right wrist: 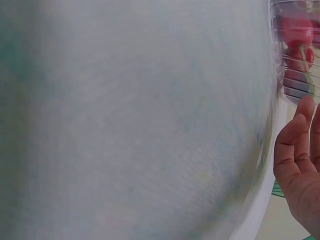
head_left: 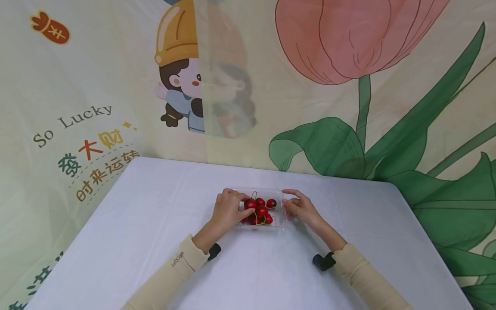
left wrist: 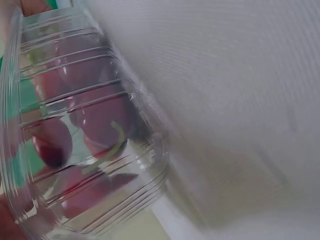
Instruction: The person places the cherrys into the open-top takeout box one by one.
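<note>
A clear plastic box [head_left: 280,224] with ridged walls stands on the table, holding several dark red cherries [head_left: 261,211] with green stems. My left hand [head_left: 227,207] reaches over the box's left end. Its thumb and index finger lie on either side of a cherry [head_left: 249,203] there, pinching it, while the palm hides that end wall. At the right end is my right hand [head_left: 304,209], its fingers loosely bent and the fingertips right at the box's wall. The right wrist view shows this hand [right wrist: 300,160] just by the box corner [right wrist: 294,92].
A white cloth covers the table [head_left: 174,202]. Behind it hangs a printed curtain [head_left: 240,150] with a large tulip and a cartoon figure. Small black cameras [head_left: 323,261] are worn on both wrists, below the beige sleeves [head_left: 368,275].
</note>
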A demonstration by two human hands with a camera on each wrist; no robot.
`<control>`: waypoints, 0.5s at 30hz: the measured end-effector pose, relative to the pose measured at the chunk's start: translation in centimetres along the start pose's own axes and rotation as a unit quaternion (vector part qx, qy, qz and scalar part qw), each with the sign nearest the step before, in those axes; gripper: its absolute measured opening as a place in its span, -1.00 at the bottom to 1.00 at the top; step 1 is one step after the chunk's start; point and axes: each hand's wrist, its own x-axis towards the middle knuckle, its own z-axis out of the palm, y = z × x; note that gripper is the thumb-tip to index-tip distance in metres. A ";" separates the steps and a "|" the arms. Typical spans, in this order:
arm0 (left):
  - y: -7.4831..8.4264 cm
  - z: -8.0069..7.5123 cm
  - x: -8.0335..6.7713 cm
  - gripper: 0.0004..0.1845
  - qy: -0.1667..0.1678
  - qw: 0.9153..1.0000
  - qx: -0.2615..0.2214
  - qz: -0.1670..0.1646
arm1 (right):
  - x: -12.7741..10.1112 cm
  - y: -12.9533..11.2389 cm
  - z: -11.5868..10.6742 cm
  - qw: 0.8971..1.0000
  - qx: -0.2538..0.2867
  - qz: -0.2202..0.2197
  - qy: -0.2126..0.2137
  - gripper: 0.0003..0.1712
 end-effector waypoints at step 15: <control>0.2 0.0 -0.1 -0.53 -0.044 0.990 0.133 -0.016 | -1.6 -2.9 0.3 1.000 0.002 0.015 -0.005 -0.51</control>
